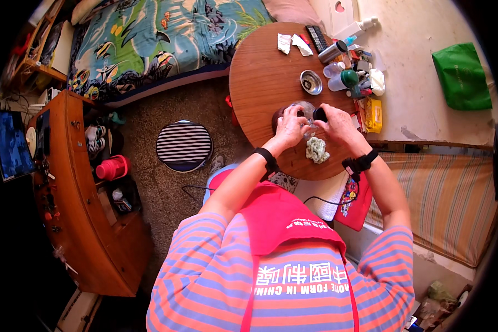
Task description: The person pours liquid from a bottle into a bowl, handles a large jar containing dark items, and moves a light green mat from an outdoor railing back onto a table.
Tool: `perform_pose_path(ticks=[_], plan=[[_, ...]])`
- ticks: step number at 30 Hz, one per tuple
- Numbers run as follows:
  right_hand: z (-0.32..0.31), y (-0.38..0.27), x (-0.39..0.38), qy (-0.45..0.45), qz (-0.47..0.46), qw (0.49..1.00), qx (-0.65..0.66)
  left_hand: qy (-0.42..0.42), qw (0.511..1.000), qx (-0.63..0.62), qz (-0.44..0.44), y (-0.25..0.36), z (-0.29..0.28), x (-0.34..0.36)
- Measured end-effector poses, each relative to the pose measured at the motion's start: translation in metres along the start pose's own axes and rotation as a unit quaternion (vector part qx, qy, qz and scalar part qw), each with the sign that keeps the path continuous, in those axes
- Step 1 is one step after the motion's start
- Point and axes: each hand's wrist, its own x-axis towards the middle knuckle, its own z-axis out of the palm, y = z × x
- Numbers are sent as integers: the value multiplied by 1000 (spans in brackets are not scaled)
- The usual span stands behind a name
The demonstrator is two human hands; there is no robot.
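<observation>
Both hands are over the round wooden table [254, 66], close together. My left hand [289, 127] curls its fingers round a clear, glassy-looking container [304, 107], whose full shape is hidden by the hand. In my right hand [340, 124], a small black cap-like piece [320, 114] is pinched between thumb and fingers beside the container. A dark brown rounded thing [276, 119] shows partly behind my left hand. Just nearer than the hands lies a crumpled pale green cloth [317, 150]. A metal bowl [311, 82] sits beyond them.
At the table's far side are white paper pieces [284, 43], a black remote control [317, 39] and a silver flask [332, 52]. Bottles, including a green-topped one [348, 78], and a yellow packet [373, 115] crowd the right edge. A striped stool [184, 145] stands on the floor at left.
</observation>
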Motion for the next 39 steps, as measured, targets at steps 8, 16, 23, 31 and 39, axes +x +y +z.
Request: perform_pose_path(ticks=[8, 16, 23, 31, 39], plan=[[-11, -5, 1, -6, -17, 999, -35, 10, 1000, 0, -3, 1, 3, -3], [8, -4, 11, -79, 153, 985, -6, 37, 999, -27, 0, -3, 0, -2], [7, -6, -2, -22, 56, 996, -58, 53, 998, -23, 3, 4, 2, -4], [22, -25, 7, 51, 203, 978, -15, 94, 994, -46, 38, -1, 6, -1], [38, -6, 2, 57, 147, 985, -70, 70, 996, -48, 32, -3, 5, 3]])
